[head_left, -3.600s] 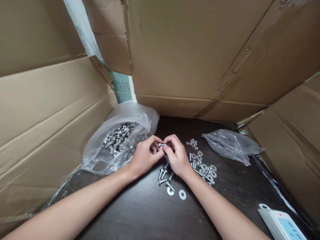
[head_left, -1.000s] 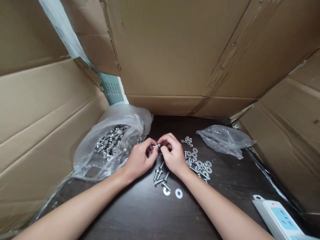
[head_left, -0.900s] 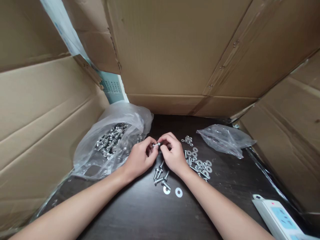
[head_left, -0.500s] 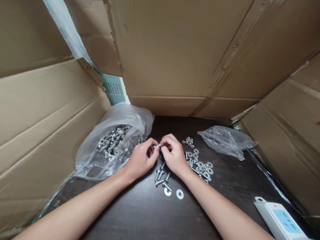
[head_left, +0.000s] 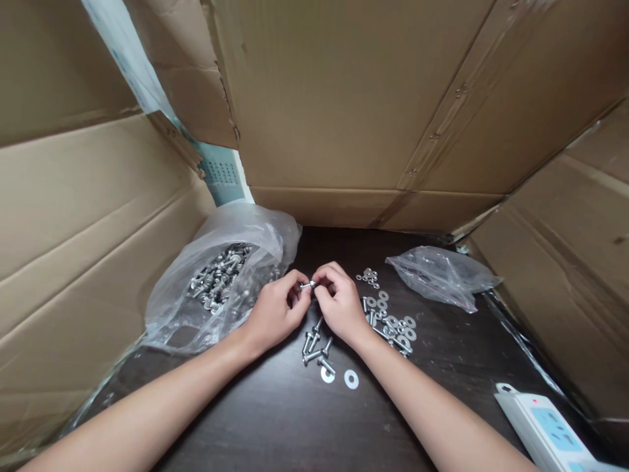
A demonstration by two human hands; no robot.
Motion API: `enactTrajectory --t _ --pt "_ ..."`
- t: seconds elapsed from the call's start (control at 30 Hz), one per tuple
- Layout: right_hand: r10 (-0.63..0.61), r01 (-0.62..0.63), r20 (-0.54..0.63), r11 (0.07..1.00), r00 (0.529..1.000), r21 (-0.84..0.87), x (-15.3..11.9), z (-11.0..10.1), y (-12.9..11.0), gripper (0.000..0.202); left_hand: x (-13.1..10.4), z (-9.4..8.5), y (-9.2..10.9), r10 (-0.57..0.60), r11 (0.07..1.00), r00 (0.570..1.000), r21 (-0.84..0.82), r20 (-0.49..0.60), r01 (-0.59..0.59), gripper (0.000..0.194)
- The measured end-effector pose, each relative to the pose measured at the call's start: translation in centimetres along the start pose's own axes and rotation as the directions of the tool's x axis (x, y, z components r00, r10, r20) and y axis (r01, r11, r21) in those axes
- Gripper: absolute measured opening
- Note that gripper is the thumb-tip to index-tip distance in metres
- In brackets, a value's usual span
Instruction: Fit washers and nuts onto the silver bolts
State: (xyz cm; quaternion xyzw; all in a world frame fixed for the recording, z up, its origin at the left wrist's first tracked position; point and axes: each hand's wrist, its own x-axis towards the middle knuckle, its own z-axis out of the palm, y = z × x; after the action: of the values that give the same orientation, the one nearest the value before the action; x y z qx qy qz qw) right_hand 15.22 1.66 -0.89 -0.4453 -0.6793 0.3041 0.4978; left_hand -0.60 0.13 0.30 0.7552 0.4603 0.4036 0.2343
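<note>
A small silver bolt (head_left: 307, 284) is pinched between my two hands above the dark table. My left hand (head_left: 280, 305) grips it from one side with thumb and fingers. The fingertips of my right hand (head_left: 339, 298) close on its other end, where a small nut seems to sit; the detail is too small to be sure. Below the hands lie several loose bolts (head_left: 314, 341), and nearer to me two flat washers (head_left: 351, 379). Beside my right hand is a mixed pile of bolts and washers (head_left: 393, 324), with a cluster of small nuts (head_left: 369, 275) behind it.
To the left, an open clear plastic bag (head_left: 171, 295) holds many bolts. A flattened clear bag (head_left: 442, 272) lies at the back right. A white power strip (head_left: 545, 419) sits at the front right. Cardboard walls (head_left: 344, 98) enclose the dark table (head_left: 275, 419).
Both hands stay together, fingers shifting slightly at the bolt's right end. The whole view has moved a little; the loose parts on the table keep their arrangement.
</note>
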Motion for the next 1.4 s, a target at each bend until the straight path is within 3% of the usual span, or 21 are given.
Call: enactTrajectory --t 0.33,1.4 --pt "0.002 -0.002 0.012 1.000 1.000 0.000 0.03 0.10 -0.24 0.004 -0.08 0.00 -0.19 -0.004 1.000 1.000 -0.021 -0.003 0.004 0.011" --pt "0.001 -0.001 -0.016 0.999 1.000 0.042 -0.12 0.21 -0.58 0.009 -0.04 0.04 -0.05 -0.021 0.999 1.000 -0.026 -0.007 0.021 0.011"
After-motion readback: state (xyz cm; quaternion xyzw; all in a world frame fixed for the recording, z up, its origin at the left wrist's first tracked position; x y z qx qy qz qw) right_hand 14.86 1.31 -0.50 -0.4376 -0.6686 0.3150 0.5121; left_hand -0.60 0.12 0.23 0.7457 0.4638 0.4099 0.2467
